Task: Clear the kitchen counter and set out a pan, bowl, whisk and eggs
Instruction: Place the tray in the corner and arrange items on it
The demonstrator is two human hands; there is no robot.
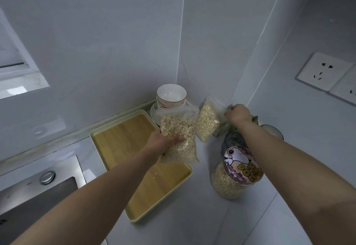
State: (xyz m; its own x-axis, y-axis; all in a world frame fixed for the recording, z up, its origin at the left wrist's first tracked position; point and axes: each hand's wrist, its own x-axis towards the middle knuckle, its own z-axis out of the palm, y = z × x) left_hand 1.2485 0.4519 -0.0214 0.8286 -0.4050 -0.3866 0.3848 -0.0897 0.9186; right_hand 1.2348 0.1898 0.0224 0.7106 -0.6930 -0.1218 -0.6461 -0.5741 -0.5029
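Observation:
My left hand [161, 142] grips a clear plastic bag of oats [179, 138] and holds it above the far end of a wooden tray [142, 160]. My right hand [238, 114] pinches the top edge of a second bag of oats [207, 122], which stands near the wall corner. Behind the bags, white bowls with a red rim [171, 95] are stacked on a white plate [154, 112]. No pan, whisk or eggs are in view.
A jar of oats with a cartoon-dog lid [236, 175] stands on the white counter under my right forearm, with a dark jar [233, 138] and a blue-rimmed dish [273, 131] behind it. A steel sink [36, 190] lies at the left. Wall sockets [323, 71] are on the right wall.

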